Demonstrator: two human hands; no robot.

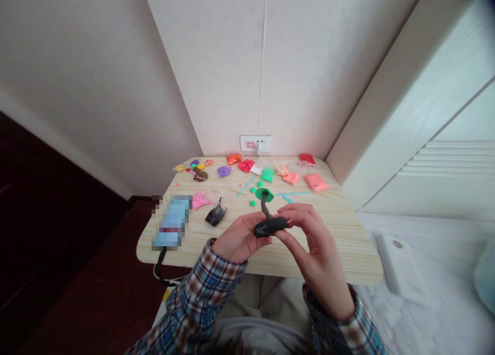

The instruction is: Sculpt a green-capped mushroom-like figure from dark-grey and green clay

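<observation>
A lump of black modelling clay (270, 226), flattened into an oval, is held up over the front of the table between both hands. My left hand (243, 235) pinches its left end, and the fingers of my right hand (309, 231) close on its right end. From the lump a dark grey clay strand (265, 205) runs up to a green clay disc (259, 194); I cannot tell whether the disc touches the table. Small green clay balls (252, 203) lie beside the disc. An opened black clay packet (216, 214) rests left of my left hand.
Colourful clay packets, among them a green one (267, 174) and a pink one (201, 199), spread across the wooden table (332, 241). Light-blue tools (286, 198) lie behind my hands. A blurred-out phone (173, 222) with a cable is at left. A wall socket (255, 143) sits behind.
</observation>
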